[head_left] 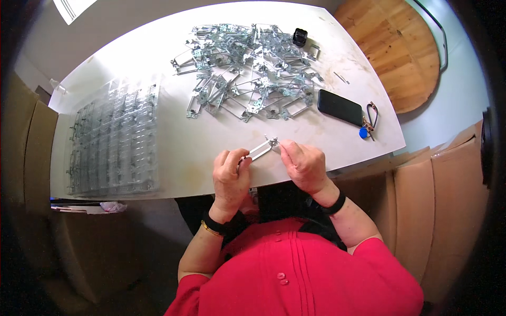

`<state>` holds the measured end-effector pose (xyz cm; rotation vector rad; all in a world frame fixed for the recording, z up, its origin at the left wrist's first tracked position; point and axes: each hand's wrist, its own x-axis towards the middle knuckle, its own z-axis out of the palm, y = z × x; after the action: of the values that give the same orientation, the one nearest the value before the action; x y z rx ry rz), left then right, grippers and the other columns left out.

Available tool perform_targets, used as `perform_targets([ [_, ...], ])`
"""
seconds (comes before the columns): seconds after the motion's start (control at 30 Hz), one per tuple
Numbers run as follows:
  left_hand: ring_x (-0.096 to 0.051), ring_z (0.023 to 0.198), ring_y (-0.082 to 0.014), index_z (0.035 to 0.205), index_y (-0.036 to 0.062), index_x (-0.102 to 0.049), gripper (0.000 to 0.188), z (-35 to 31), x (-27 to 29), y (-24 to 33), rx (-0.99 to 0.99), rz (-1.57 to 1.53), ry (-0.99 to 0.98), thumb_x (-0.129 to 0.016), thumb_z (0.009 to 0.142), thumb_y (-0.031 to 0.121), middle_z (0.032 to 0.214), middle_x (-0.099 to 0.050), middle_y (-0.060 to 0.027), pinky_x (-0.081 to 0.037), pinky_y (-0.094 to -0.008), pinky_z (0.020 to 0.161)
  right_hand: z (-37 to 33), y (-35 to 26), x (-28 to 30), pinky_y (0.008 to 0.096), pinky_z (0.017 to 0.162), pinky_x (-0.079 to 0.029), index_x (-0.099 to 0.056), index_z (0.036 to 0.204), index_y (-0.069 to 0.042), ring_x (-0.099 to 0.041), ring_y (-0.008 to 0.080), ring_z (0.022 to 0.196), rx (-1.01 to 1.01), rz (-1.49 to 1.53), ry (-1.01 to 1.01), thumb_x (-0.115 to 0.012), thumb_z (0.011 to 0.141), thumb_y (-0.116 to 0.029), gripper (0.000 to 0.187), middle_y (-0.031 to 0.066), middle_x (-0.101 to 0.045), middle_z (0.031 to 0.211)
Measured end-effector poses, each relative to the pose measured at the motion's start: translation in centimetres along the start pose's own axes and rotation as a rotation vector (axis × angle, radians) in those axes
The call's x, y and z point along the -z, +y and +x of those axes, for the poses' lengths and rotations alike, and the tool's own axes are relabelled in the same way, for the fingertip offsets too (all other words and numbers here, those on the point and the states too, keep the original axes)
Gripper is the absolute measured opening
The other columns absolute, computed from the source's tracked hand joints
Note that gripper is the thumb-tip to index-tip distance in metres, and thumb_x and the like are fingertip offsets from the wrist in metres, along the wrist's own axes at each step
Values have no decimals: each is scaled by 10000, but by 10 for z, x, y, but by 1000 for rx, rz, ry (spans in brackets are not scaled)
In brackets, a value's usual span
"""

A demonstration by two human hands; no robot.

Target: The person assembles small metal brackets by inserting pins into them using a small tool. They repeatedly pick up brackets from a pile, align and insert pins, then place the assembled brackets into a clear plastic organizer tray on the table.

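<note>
- Left hand [232,174] is closed on the frame [261,153]; right hand [304,167] is pinched on its far end.
- Over the table's [184,147] near side, short of the pile [232,42], the frame is held.
- Fitting [273,142]: best handled lightly, with the frame kept steady by the left.

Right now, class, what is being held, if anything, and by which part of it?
A slim metal frame, gripped at its left end by the left hand; the right hand is at its other end, its grip unclear.
</note>
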<state>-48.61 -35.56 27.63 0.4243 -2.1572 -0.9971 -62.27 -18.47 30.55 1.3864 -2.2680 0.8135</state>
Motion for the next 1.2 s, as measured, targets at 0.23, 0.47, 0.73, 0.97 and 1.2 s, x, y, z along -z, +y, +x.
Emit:
perform_targets([
  [0.23, -614, 758, -246, 1063, 33, -719, 186, 1, 1, -1, -38, 14, 1, -765, 898, -40, 869, -628, -100, -512, -373, 685, 3, -10, -2, 436, 589, -539, -666, 1087, -80, -704, 310, 653, -16, -39, 4, -762, 939, -70, 177, 107, -716, 791],
  [0.47, -612, 749, -241, 1063, 39, -726, 176, -1, -1, -1, -26, 5, 8, -762, 908, -36, 851, -620, -93, -507, -368, 670, 2, -17, -8, 431, 597, -542, -646, 1079, -72, -704, 302, 650, -66, -32, 37, -731, 964, -91, 144, 101, -705, 761],
  [0.73, -607, 725, -220, 1057, 33, -724, 179, 0, -3, -2, -25, 45, 22, -763, 905, -52, 845, -609, -88, -497, -350, 641, 6, -7, -9, 429, 607, -534, -643, 1075, -73, -702, 302, 664, -59, 15, 17, -732, 958, -80, 147, 96, -703, 770],
  [0.97, -596, 723, -196, 1073, 39, -733, 183, 0, -2, -1, -26, 72, 19, -769, 914, -45, 854, -611, -74, -494, -331, 642, 4, 4, -6, 429, 599, -525, -628, 1057, -69, -688, 312, 668, -17, 69, -4, -738, 927, -64, 171, 96, -687, 778],
  [1.2, -601, 734, -173, 1077, 37, -737, 174, -1, -2, 0, -2, 61, 12, -778, 924, -34, 870, -617, -65, -489, -310, 642, 3, -9, -1, 434, 564, -520, -634, 1053, -85, -680, 327, 604, -106, 175, 35, -725, 969, -70, 125, 110, -668, 706],
])
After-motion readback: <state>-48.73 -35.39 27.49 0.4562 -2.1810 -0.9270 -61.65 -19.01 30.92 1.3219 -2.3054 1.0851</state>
